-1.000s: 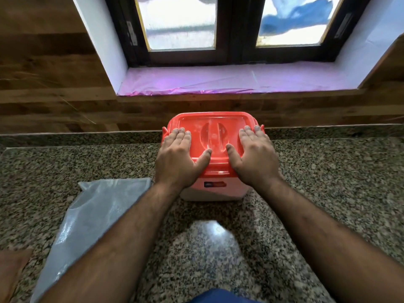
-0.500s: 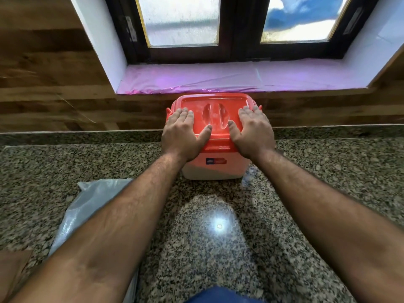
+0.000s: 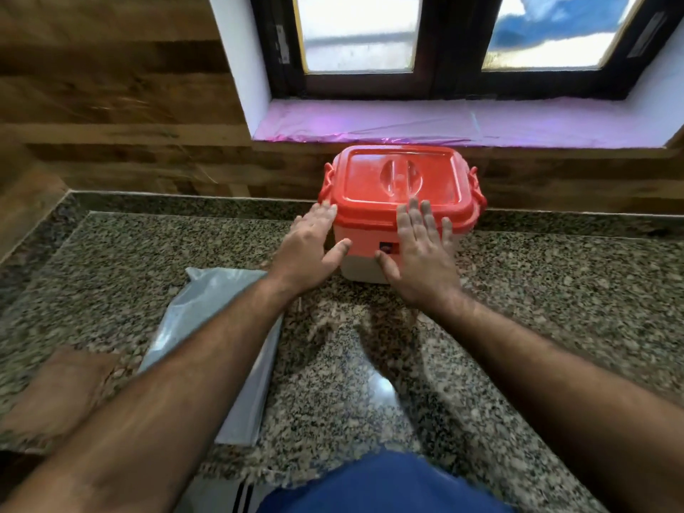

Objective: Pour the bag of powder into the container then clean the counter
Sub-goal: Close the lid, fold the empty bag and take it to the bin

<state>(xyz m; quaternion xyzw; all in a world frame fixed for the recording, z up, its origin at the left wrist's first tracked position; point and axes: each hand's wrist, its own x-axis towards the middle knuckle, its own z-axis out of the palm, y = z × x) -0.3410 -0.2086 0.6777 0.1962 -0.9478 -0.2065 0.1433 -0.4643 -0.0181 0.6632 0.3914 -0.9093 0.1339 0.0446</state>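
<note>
A white container with a red lid [image 3: 401,179] stands at the back of the granite counter [image 3: 555,290], close to the wooden wall under the window sill. The lid is on it. My left hand [image 3: 311,246] hovers flat at the container's front left corner, fingers spread and holding nothing. My right hand [image 3: 422,253] is flat in front of the container's near face, fingers apart and holding nothing. A flattened clear plastic bag [image 3: 218,349] lies on the counter, partly under my left forearm.
A brown cloth or paper piece [image 3: 55,394] lies at the counter's left front edge. The wooden wall [image 3: 111,105] rises behind the counter, and the pink-lined window sill [image 3: 407,122] sits just above the container. My blue clothing [image 3: 381,486] shows at the bottom.
The container slid away from me toward the back wall. Both hands came off the lid and now sit lower, in front of the container, with fingers open.
</note>
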